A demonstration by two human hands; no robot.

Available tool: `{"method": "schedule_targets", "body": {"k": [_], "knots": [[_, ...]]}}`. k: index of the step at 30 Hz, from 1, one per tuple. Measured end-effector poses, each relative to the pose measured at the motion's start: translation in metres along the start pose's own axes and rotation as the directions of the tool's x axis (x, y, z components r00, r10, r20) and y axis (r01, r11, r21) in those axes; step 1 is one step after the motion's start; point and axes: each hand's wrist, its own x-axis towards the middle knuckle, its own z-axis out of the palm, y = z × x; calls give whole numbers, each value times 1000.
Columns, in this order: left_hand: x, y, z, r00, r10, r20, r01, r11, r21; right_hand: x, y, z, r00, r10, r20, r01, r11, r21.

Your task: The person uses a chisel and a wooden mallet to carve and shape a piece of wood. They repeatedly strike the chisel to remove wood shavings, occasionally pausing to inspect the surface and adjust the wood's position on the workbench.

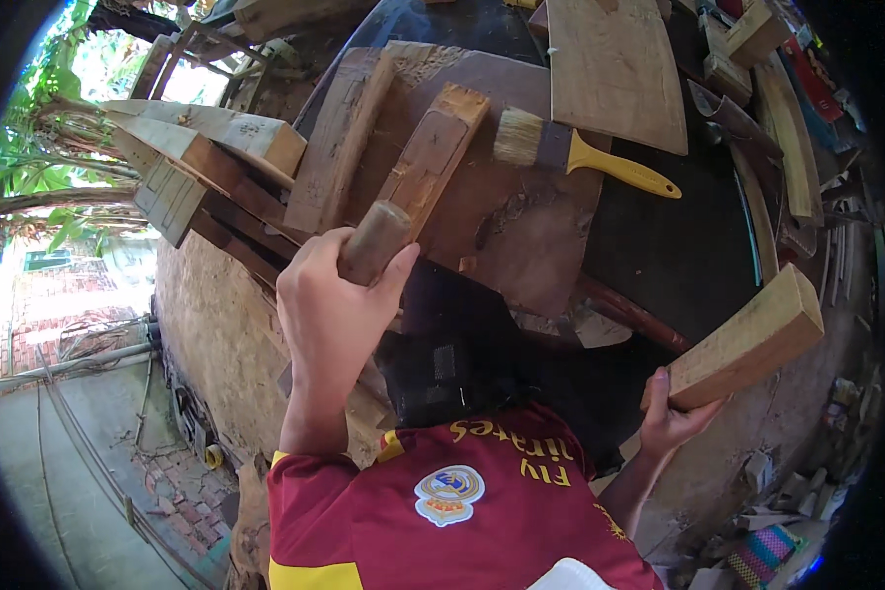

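Nearest, a maroon and yellow shirt (393,521) is worn, and dark cloth (452,364) is seen just beyond it. On the near right, a thick rectangular wooden block (747,339) is held by one end in the right hand (674,423), the thumb laid along its side; the block is raised and tilted, its free end toward the far right. Left of centre, a round wooden handle (376,241) is gripped closely in the left hand (329,295), its top exposed; its lower end is hidden, so whether anything is touched by it cannot be told. Just beyond the handle, a narrow wooden bar (438,147) with outlines marked on it is laid over a flat brown board (541,246). To its left, a thicker timber (339,147) is placed. To its right, a yellow-handled paintbrush (553,146) is laid, with a wide plank (615,74) set farther off.
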Motion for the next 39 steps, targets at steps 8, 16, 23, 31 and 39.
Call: {"method": "schedule_targets", "body": {"k": [8,16,23,31,39], "knots": [[15,13,1,993,-106,60,96,985,145,2,-1,-2,999,-16,-38,11,992,-124],[19,9,-3,994,-107,32,103,989,111,2,-4,-3,1000,18,-5,-18,993,-114],[21,1,-50,963,189,-194,-242,923,-301,2,-7,0,999,26,-31,-28,997,-72],[37,56,-29,349,897,272,-740,441,-508,2,-2,-5,999,15,-51,-26,977,-214],[63,73,22,498,857,131,-654,471,-592,7,-12,4,996,13,-93,-30,983,-180]]}}
